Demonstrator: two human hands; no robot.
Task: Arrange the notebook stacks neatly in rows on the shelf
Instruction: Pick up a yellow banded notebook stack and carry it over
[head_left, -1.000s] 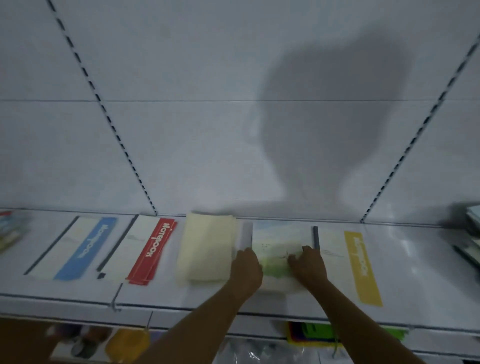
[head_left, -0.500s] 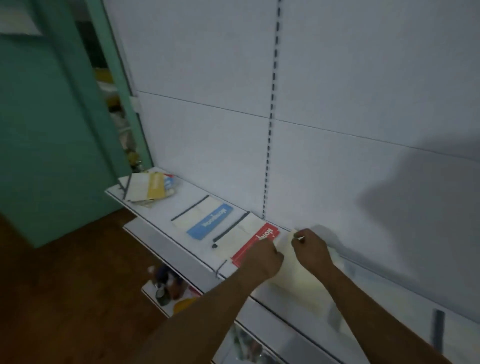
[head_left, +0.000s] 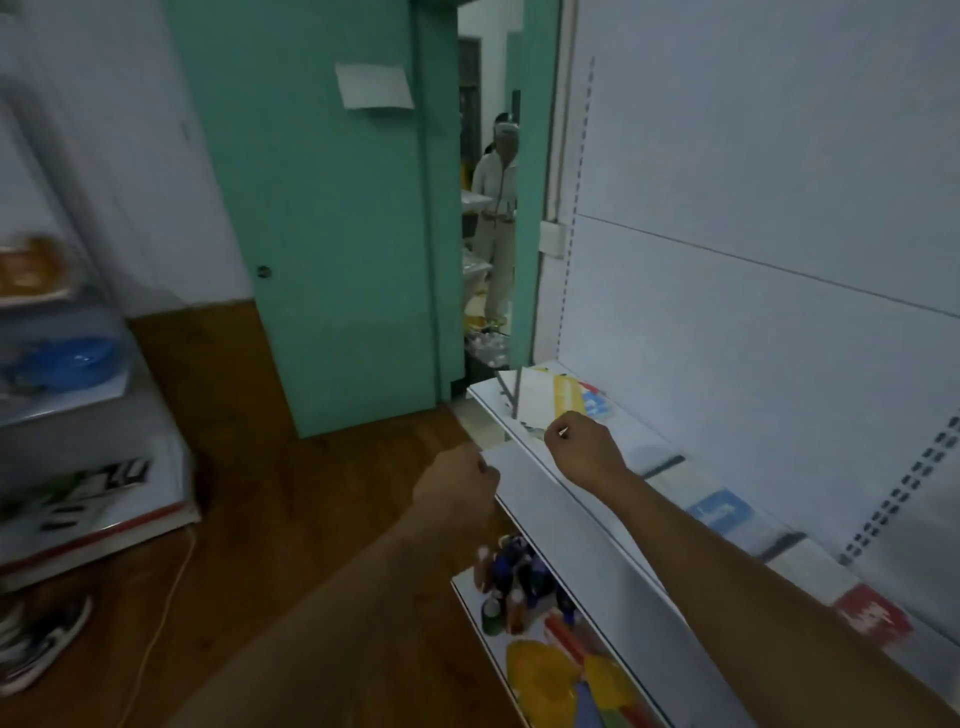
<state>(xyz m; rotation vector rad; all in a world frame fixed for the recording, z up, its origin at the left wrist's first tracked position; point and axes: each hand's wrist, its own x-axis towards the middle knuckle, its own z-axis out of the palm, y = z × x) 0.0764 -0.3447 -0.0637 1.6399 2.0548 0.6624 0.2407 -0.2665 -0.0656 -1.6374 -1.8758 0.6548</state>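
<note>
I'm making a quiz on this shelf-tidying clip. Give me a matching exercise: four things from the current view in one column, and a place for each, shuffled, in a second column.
Things:
1. messy notebook pile
2. left hand
3. red-banded notebook
4. small bottles

Places:
A. on the lower shelf, under the top one
B. at the far end of the top shelf, just beyond the right hand
C. off the shelf's front edge, over the wood floor
D. on the top shelf, nearer the camera than the blue-banded notebook

Pairs: 1-B, 2-C, 3-D, 4-A
</note>
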